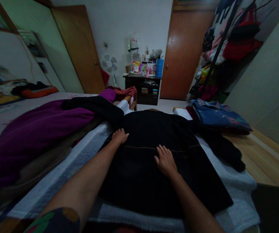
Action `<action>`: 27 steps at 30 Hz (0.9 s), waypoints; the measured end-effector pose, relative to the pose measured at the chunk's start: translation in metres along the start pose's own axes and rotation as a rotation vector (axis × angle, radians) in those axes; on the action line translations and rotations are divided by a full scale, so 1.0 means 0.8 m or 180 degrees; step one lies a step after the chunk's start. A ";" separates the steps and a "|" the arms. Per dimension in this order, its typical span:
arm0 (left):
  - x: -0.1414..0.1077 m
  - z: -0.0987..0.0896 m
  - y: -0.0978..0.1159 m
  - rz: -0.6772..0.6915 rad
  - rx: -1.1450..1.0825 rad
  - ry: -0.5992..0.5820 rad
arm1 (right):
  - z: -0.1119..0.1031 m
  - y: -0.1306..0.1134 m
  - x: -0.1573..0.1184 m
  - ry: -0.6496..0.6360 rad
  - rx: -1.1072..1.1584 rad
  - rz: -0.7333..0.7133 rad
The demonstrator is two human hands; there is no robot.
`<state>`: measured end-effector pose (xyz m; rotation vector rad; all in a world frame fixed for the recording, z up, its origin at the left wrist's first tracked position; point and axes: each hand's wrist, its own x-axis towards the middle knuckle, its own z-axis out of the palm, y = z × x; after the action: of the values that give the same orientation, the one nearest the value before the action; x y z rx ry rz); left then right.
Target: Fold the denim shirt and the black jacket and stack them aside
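A black long-sleeved jacket (139,174) with a thin light line across it lies spread out in front of me. One sleeve stretches to the right and the other reaches left over a purple garment. My left hand (120,136) rests on the jacket's left part, fingers extended. Near the middle, just below the light line, my right hand (166,161) lies flat on the fabric with its fingers a little apart. Neither hand grips anything. Under the jacket is a white cloth (238,197), showing along its edges.
A purple garment (44,129) is heaped on the left, by a bed with more clothes. Folded blue clothing (220,113) lies at the right on a wooden surface (270,158). Farther off stand a fan (109,63), a dark cabinet (141,92) and a brown door (186,55).
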<state>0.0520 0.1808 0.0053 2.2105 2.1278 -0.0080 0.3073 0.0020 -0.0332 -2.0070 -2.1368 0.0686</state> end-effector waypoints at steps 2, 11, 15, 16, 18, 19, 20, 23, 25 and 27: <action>0.015 0.004 -0.005 -0.0130 -0.0012 -0.0117 | 0.000 0.001 0.000 0.0011 0.0003 -0.0010; 0.015 0.024 0.017 -0.0252 0.0061 -0.0397 | 0.000 0.002 0.005 -0.0072 0.0058 0.0041; -0.002 0.041 0.037 0.0404 0.0001 -0.0081 | -0.001 0.002 0.005 -0.0091 0.0049 0.0047; -0.004 0.046 0.039 0.0554 -0.0035 -0.0051 | -0.001 0.002 0.005 -0.0093 0.0052 0.0043; -0.002 0.051 0.036 0.0614 -0.0095 -0.0044 | -0.002 0.002 0.005 -0.0090 0.0051 0.0028; 0.001 0.052 0.033 0.0535 -0.0112 -0.0043 | -0.002 0.002 0.005 -0.0088 0.0046 0.0024; 0.006 0.052 0.029 0.0431 -0.0121 -0.0038 | -0.001 0.002 0.005 -0.0088 0.0041 0.0023; 0.024 0.044 0.020 0.0153 -0.0108 -0.0006 | -0.001 0.002 0.005 -0.0105 0.0055 0.0041; 0.036 0.034 0.021 0.0020 -0.0049 0.0035 | 0.000 0.002 0.004 -0.0116 0.0082 0.0065; 0.047 0.025 0.029 -0.0093 0.0020 0.0104 | -0.001 0.001 0.004 -0.0103 0.0099 0.0080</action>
<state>0.0776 0.2163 -0.0154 2.1978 2.1797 0.0200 0.3079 0.0052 -0.0323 -2.0290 -2.1166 0.1384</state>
